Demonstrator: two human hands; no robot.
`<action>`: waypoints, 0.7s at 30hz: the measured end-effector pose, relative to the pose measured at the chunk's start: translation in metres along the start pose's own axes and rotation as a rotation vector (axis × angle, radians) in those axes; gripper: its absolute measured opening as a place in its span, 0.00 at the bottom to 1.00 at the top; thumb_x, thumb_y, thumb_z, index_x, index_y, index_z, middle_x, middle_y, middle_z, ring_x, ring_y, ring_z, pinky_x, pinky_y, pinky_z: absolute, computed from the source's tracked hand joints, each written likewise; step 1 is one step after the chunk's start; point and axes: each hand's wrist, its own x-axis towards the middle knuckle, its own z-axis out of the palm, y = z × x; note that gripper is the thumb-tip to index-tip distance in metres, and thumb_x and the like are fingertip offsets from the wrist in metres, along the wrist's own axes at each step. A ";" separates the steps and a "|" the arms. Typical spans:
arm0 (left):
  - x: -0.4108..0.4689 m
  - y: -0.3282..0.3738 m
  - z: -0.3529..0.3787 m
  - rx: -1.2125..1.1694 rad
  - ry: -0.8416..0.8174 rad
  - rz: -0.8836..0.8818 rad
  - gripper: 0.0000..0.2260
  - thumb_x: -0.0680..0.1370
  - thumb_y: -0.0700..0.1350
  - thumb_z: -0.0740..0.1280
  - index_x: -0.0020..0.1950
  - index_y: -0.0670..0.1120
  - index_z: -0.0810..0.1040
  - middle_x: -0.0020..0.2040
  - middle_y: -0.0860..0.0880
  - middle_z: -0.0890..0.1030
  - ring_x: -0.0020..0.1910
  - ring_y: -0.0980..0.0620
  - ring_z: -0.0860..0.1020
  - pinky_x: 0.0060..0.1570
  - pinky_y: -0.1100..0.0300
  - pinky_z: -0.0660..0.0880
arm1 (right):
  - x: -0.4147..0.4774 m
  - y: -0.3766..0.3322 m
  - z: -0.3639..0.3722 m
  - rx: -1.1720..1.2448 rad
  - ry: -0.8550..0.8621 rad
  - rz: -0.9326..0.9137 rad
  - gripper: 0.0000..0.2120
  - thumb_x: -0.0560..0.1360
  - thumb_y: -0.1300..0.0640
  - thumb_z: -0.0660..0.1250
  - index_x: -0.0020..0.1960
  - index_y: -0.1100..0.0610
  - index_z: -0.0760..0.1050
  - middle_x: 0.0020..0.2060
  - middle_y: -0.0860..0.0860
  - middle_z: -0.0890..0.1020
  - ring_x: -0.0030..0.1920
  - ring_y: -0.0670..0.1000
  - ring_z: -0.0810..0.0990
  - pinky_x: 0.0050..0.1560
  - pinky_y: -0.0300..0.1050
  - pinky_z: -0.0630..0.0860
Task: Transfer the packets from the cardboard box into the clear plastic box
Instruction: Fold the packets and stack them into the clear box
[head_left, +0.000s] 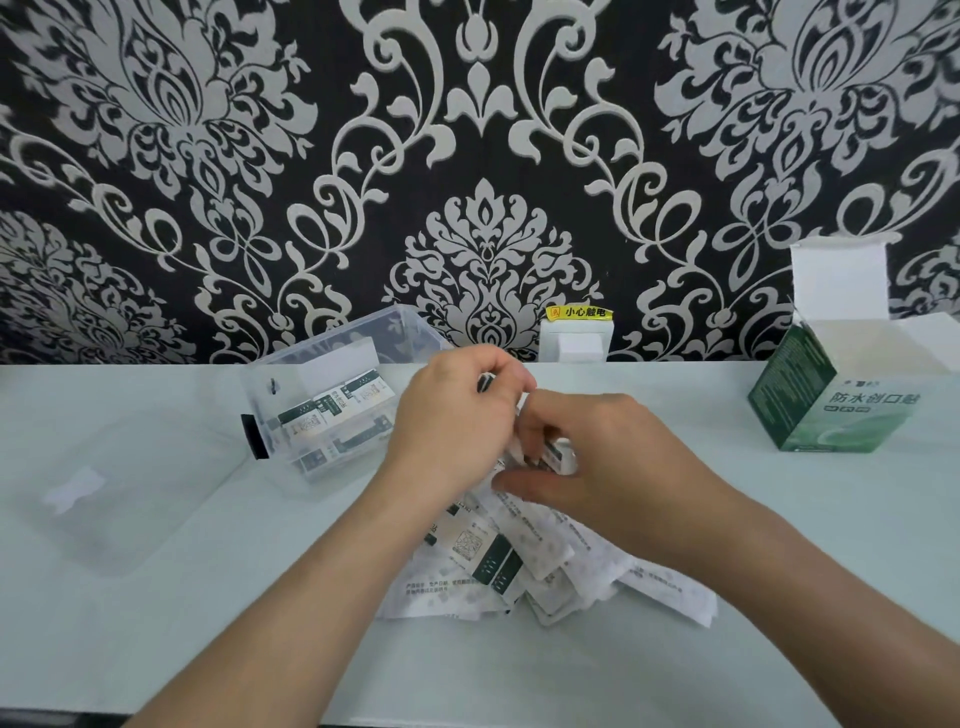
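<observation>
A pale desk (156, 649) sits under black-and-white patterned wallpaper (483, 260). At lower centre lies one heap of packets (498, 561), too overlapped to count. Above it two hands meet with fingers curled, the left hand (457, 415) and right hand (597, 457), each grip pinching packets. At centre-left one clear plastic box (270, 374) holds several, and one open cardboard box (810, 410) stands far right.
</observation>
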 end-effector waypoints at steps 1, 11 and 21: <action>0.000 0.000 0.001 -0.047 -0.010 -0.021 0.12 0.78 0.46 0.64 0.37 0.54 0.80 0.39 0.53 0.82 0.40 0.52 0.80 0.44 0.57 0.76 | 0.000 0.001 0.002 0.014 0.023 -0.013 0.14 0.70 0.45 0.73 0.39 0.49 0.68 0.33 0.45 0.77 0.33 0.46 0.73 0.38 0.47 0.73; 0.004 0.000 -0.030 -0.475 -0.288 0.161 0.16 0.75 0.50 0.69 0.63 0.57 0.75 0.50 0.59 0.78 0.52 0.61 0.76 0.50 0.61 0.75 | 0.005 0.020 -0.010 1.197 -0.145 0.335 0.12 0.70 0.65 0.73 0.48 0.68 0.73 0.43 0.63 0.84 0.44 0.59 0.85 0.45 0.45 0.82; -0.006 -0.002 -0.017 0.171 -0.400 0.471 0.39 0.65 0.60 0.75 0.72 0.60 0.62 0.68 0.60 0.62 0.67 0.60 0.66 0.64 0.61 0.68 | 0.005 0.026 -0.013 1.465 -0.314 0.323 0.14 0.72 0.60 0.66 0.56 0.63 0.76 0.45 0.61 0.84 0.42 0.56 0.85 0.38 0.45 0.81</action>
